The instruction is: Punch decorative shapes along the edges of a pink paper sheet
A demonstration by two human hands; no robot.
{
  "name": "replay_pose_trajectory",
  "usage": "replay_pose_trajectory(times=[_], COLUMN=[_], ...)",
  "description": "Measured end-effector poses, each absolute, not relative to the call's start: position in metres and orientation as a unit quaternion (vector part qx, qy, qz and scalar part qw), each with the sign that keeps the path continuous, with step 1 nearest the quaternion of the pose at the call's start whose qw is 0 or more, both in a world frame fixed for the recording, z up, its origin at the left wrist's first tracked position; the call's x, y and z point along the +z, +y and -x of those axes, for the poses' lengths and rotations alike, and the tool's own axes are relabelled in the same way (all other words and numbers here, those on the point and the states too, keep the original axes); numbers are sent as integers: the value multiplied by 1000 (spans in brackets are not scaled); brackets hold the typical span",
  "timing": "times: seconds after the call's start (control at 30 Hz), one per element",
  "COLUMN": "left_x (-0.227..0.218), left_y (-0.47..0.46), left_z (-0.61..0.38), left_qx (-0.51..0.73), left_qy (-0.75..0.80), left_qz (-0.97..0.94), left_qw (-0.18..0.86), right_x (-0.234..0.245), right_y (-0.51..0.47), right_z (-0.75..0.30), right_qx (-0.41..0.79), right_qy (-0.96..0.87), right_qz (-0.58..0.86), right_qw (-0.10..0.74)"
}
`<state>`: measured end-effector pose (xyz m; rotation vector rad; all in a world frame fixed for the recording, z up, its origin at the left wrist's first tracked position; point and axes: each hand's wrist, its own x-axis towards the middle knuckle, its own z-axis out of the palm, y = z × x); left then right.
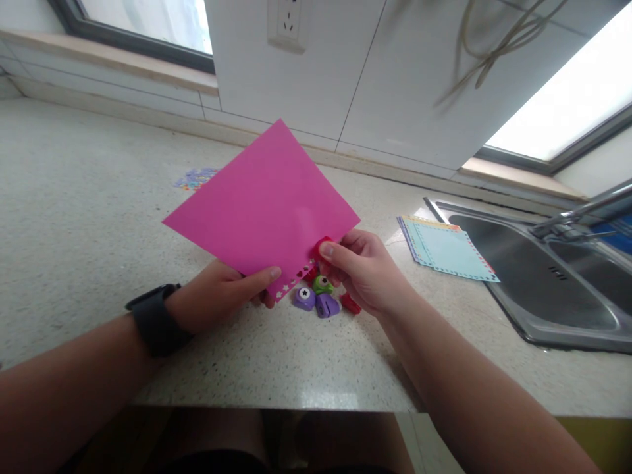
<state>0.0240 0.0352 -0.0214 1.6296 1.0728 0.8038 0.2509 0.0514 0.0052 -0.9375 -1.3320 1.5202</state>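
A pink sheet of paper [269,204] is held up over the counter, with a row of small punched shapes along its lower right edge. My left hand [241,286] pinches the sheet near its bottom corner, thumb on top. My right hand [363,266] is closed around a red craft punch [322,248] that sits on the paper's lower right edge, past the punched holes. Below the sheet on the counter lie a purple punch with a star [305,297], a green punch [323,284], another purple punch [327,305] and a red punch [351,303].
Light blue sheets with punched borders [444,247] lie stacked at the right, overlapping the rim of a steel sink [513,316]. Small colourful paper bits [193,178] lie behind the pink sheet at the left. A tiled wall [291,85] with a socket [287,25] backs the speckled counter [99,243].
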Motion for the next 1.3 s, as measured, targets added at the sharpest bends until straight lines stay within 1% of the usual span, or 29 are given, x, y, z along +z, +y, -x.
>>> replay_pose_trajectory(times=[0.33,0.53,0.7,0.8,0.9,1.0,1.13,1.23,1.3], left_x=[-21,-25,-26,-25,-23,-23,-21,-19,-19], left_y=[36,36,37,39,38,37,38,39,39], left_z=[-24,-23,-23,-24,-25,-26,-27,-27,-26], left_qx=[328,342,346,343,343,350,395,417,425], left_qy=[450,453,471,465,465,473,459,439,426], left_qz=[-667,-649,-623,-618,-614,-613,-631,-647,-652], left_qw=[494,506,520,533,537,527,485,463,461], right_x=[7,7,11,15,18,23,31,35,36], right_y=[51,52,55,60,64,66,65,64,63], right_z=[-251,-253,-261,-271,-282,-291,-297,-299,-300], right_qx=[594,613,624,606,544,440,318,286,283], right_qy=[-556,-555,-526,-524,-568,-659,-764,-808,-820], right_qz=[377,371,376,388,412,464,502,489,483], right_qw=[443,424,439,456,460,395,252,160,122])
